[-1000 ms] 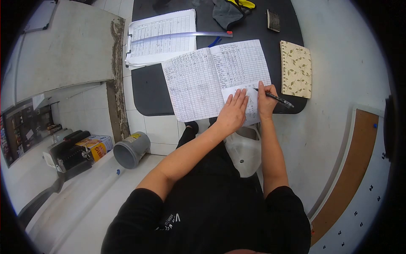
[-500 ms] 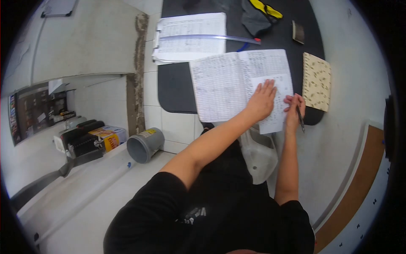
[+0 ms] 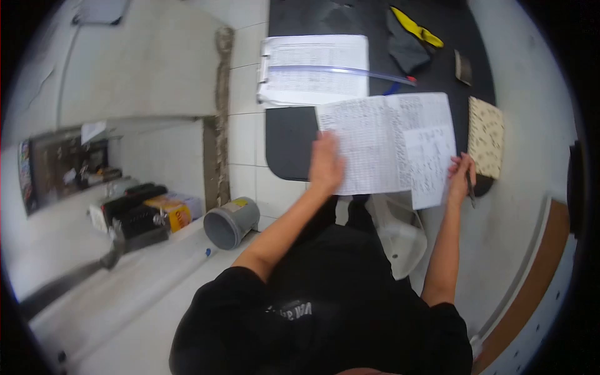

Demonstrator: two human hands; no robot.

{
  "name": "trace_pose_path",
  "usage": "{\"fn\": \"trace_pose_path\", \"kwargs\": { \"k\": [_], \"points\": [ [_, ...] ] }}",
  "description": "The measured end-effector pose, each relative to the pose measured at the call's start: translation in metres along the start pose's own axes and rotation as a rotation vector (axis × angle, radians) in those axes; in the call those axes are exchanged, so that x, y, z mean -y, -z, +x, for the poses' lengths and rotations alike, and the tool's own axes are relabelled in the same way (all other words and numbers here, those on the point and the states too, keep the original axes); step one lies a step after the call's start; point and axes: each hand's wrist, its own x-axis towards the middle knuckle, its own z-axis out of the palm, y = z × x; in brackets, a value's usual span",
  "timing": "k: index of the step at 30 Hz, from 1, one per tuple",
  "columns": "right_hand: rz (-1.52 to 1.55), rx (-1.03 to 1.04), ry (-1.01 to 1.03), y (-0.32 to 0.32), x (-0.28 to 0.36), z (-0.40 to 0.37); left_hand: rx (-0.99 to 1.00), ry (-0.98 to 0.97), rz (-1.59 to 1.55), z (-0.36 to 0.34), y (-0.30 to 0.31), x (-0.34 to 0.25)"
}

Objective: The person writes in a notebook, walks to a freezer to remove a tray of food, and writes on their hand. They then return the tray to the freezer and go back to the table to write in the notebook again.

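An open notebook (image 3: 365, 147) with dense handwriting lies at the near edge of the black table. On its right page rests a loose handwritten sheet (image 3: 430, 178), its lower end reaching past the notebook. My left hand (image 3: 327, 164) is at the notebook's left edge, slightly blurred, with fingers stretched out and the thumb apart. At the right edge of the loose sheet is my right hand (image 3: 461, 174), closed around a dark pen (image 3: 470, 190) that points down toward me.
Beyond the notebook lie a clipboard (image 3: 312, 47) with printed sheets, a clear ruler (image 3: 340, 70) across it, and a grey-yellow cloth item (image 3: 409, 47). A patterned spiral notebook (image 3: 485, 137) sits rightmost. Below are a white plastic stool (image 3: 403, 247) and a grey bucket (image 3: 231, 223).
My left hand has moved left, off the loose sheet to the notebook's left edge. My right hand keeps the pen beside the sheet. The whole view has shifted.
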Motion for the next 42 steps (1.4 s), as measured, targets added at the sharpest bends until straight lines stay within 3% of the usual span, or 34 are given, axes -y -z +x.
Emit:
{"fn": "trace_pose_path", "kwargs": {
  "k": [1,5,9,14,18,21,24,29,31,33,39,41,42],
  "points": [
    [-0.041,-0.025,0.118,0.003,-0.009,0.001,0.008,0.110,-0.010,-0.003,0.007,0.020],
    [-0.089,-0.060,0.128,-0.002,0.010,-0.017,-0.087,0.120,0.078,0.006,0.029,0.074],
    [0.000,-0.067,0.037,-0.011,0.018,-0.033,0.019,-0.045,0.129,0.006,0.027,0.072],
    [-0.068,-0.031,0.135,-0.003,0.015,-0.035,-0.001,0.037,0.113,0.008,0.027,0.069],
    [-0.102,-0.016,0.073,0.000,0.015,-0.013,0.001,0.054,0.214,0.007,0.022,0.070],
    [-0.157,0.030,0.170,0.000,0.005,0.010,-0.021,0.087,0.274,0.008,0.021,0.064],
    [-0.134,0.118,0.298,-0.008,0.015,0.027,-0.064,0.136,0.302,0.007,0.018,0.066],
    [0.024,0.321,0.206,-0.024,0.027,0.034,-0.182,0.182,0.245,0.003,0.017,0.069],
    [0.003,0.360,0.306,-0.032,0.025,0.039,-0.208,0.163,0.249,0.002,0.014,0.074],
    [-0.051,0.570,0.273,-0.036,0.015,0.043,-0.194,0.183,0.265,0.003,0.015,0.072],
    [-0.066,0.643,0.374,-0.036,-0.017,0.045,-0.215,0.227,0.463,-0.003,0.007,0.078],
    [0.068,0.640,0.206,-0.032,-0.014,0.044,-0.208,0.256,0.501,-0.003,0.007,0.076],
    [0.064,0.680,0.228,-0.031,-0.016,0.047,-0.217,0.245,0.478,-0.003,0.008,0.074]
  ]
}}
